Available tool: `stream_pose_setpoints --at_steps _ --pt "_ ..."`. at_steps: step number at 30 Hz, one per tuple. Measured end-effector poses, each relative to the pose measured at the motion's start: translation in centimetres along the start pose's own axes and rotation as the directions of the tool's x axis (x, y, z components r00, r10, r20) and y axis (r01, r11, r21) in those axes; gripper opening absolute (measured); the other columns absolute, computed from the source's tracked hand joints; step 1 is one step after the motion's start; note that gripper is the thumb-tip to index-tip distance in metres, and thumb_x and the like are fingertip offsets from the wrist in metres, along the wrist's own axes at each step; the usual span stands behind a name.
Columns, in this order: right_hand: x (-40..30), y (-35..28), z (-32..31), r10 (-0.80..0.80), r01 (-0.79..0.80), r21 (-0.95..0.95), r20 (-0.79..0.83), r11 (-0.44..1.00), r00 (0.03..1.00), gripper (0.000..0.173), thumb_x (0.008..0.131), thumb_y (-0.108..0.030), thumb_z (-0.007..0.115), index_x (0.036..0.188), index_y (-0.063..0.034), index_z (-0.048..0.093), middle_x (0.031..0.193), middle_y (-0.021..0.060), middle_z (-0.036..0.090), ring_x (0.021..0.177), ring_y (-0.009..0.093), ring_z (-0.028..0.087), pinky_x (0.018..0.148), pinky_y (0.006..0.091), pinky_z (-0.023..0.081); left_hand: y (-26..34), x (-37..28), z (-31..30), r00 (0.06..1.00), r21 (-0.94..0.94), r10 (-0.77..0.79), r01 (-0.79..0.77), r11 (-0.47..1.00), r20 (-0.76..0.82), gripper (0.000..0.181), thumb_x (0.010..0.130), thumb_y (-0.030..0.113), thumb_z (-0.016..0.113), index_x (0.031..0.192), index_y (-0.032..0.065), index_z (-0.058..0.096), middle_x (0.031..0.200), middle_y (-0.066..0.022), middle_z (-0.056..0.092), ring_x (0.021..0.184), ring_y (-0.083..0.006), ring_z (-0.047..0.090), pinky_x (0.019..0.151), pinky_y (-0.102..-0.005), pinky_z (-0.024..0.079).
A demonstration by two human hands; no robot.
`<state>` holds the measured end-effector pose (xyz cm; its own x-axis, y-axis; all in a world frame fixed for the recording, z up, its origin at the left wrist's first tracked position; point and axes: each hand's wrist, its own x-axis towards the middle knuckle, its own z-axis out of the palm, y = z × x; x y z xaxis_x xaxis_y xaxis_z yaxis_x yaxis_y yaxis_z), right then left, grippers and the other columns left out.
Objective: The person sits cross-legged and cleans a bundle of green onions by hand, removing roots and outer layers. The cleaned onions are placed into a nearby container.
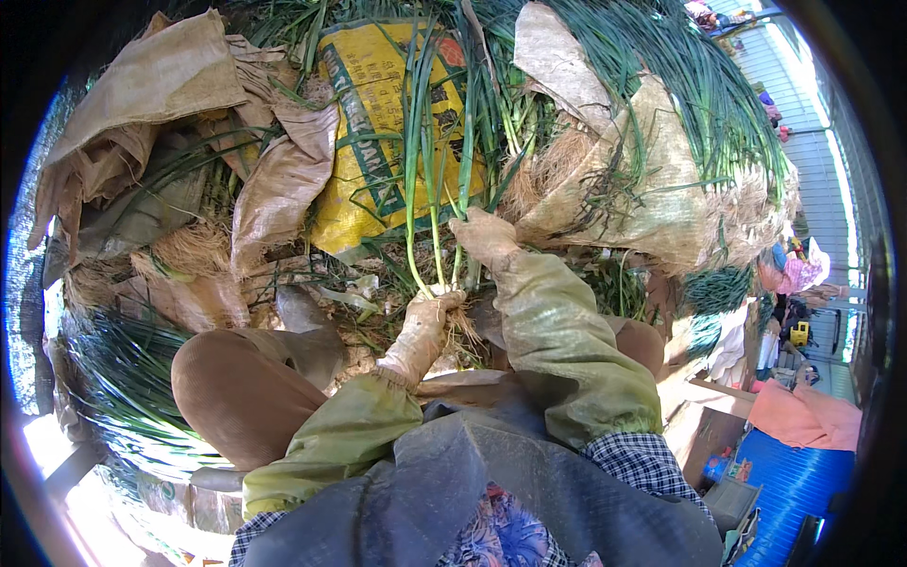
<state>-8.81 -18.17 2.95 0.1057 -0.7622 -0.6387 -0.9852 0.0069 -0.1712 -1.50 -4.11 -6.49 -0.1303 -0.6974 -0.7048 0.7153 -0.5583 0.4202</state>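
Observation:
My left hand [419, 331], in a soiled light glove, is closed around the white root ends of several green onion stalks [412, 177]. Pale roots [464, 327] hang out at the right of its fingers. The stalks stretch away from me over a yellow printed sack [368, 135]. Just above and to the right, my right hand [485, 235], also gloved, has its fingertips at one of the stalks, with thumb and finger close together. How firmly it grips that stalk is not plain.
Large heaps of green onions [694, 92] lie ahead and right, partly under beige woven sacking [638, 184]. More sacking [163, 78] is at the upper left, and another onion heap [134, 383] lies by my left knee. A blue corrugated sheet [793, 489] is at the lower right.

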Motion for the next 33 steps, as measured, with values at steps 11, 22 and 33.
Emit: stream_pose_setpoints --at_steps 11,22,33 --pt "-7.2 1.4 3.0 -0.758 0.661 -0.395 -0.476 0.638 0.447 0.021 0.082 -0.024 0.058 0.068 -0.0085 0.054 0.061 0.0073 0.046 0.053 0.026 0.049 0.049 0.0360 0.042 3.9 -2.4 1.9 0.987 -0.370 -0.154 0.129 0.920 -0.039 0.014 0.088 0.013 0.053 0.093 0.0004 0.057 0.068 -0.0105 0.058 0.056 -0.0219 0.059 0.043 -0.0330 0.049" --pt "-13.2 12.0 -5.2 0.042 0.227 0.400 -0.561 0.888 0.827 0.020 0.089 -0.015 0.053 0.103 -0.0012 0.058 0.087 0.0075 0.063 0.070 0.019 0.062 0.057 0.0343 0.051 2.6 -2.2 1.2 0.991 -0.193 -0.108 0.121 0.974 0.074 0.022 0.092 0.020 0.050 0.085 -0.0001 0.057 0.065 -0.0061 0.055 0.054 -0.0153 0.051 0.049 -0.0265 0.041" --pt "6.5 7.2 7.4 -0.134 0.174 0.732 -0.113 0.659 0.985 0.031 0.087 -0.030 0.051 0.096 -0.0008 0.058 0.086 0.0144 0.061 0.084 0.028 0.057 0.074 0.0398 0.044 3.0 -5.0 1.8 0.935 -0.121 -0.070 0.119 0.986 0.349 0.025 0.095 0.021 0.046 0.101 0.0011 0.058 0.067 -0.0017 0.053 0.055 -0.0099 0.050 0.048 -0.0203 0.043"
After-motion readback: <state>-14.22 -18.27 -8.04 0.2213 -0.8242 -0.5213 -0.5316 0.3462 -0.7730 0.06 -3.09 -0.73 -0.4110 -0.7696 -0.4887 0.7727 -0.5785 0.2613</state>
